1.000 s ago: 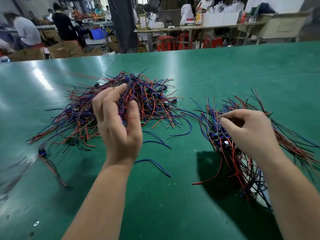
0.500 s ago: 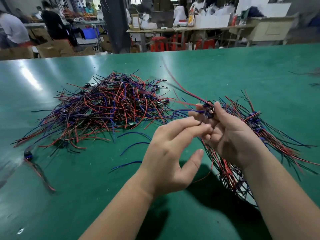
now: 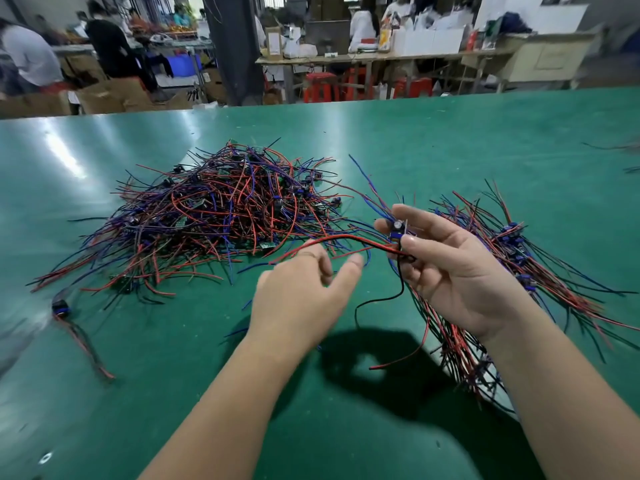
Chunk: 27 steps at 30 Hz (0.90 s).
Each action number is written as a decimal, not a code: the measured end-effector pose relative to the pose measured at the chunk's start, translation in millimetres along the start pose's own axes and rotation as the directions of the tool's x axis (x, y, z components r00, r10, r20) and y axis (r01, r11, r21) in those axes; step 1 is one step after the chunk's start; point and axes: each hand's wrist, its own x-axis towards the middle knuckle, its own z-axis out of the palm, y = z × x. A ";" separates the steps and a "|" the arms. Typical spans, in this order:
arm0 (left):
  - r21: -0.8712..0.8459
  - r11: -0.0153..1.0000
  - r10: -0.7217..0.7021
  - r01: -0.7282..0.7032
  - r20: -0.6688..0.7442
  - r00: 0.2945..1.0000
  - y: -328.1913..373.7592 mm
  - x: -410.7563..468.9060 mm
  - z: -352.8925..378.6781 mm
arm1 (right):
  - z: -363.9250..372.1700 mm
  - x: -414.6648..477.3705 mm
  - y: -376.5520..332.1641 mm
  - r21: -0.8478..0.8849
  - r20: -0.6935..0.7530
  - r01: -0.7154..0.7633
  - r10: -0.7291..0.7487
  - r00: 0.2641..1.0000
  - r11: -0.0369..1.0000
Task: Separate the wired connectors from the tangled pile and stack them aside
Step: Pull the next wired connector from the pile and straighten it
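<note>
my right hand (image 3: 457, 271) holds one wired connector (image 3: 397, 232) up above the green table (image 3: 450, 133), thumb and fingertips clamped on its small blue body. its red lead (image 3: 339, 238) arcs away to the left and its black lead (image 3: 398, 289) droops in a loop toward the table. my left hand (image 3: 301, 292) hovers just beside it, fingers loosely bent and apart from the thumb, gripping nothing that i can make out; the red lead passes close by the fingertips, and i cannot tell whether it touches them. the tangled pile (image 3: 221, 216) of red, blue and black wires lies heaped on the table beyond my left hand. the sorted stack (image 3: 540, 271) lies under and beyond my right hand and wrist, its wires running roughly the same way and fanning out to the right. a stray connector (image 3: 61, 307) sits alone near the table's left edge, blurred. behind the table, people work at benches beside red stools (image 3: 320, 86).
</note>
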 end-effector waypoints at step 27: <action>-0.481 0.858 -0.360 0.182 -0.311 0.879 -60.2 33.5 -31.4 | 1.4 -6.6 -8.3 0.042 0.030 0.144 -0.145 0.989 0.989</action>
